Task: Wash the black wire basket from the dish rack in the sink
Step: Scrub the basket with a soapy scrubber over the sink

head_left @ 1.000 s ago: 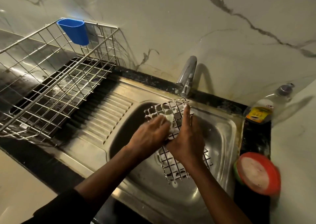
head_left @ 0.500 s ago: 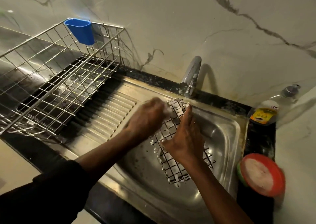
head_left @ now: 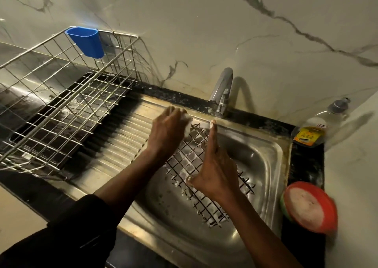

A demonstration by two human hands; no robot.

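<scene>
Over sink (head_left: 266,165) | right hand (head_left: 214,171) flat on soapy basket (head_left: 190,157) | left hand (head_left: 167,132) clutches sponge (head_left: 187,122) | faucet (head_left: 222,92) behind

your left hand (head_left: 166,133) is bare, with no ring, band or glove on it that shows, and behind its fingers the forearm runs uncovered back to a black sleeve (head_left: 67,233) pushed up and bunched in soft folds near the elbow. your right hand (head_left: 215,172) is bare too, with specks of white foam clinging at the thumb tip beside the fingers, and behind them its forearm is uncovered all the way to the bottom edge, so any sleeve on that side is out of view.
</scene>
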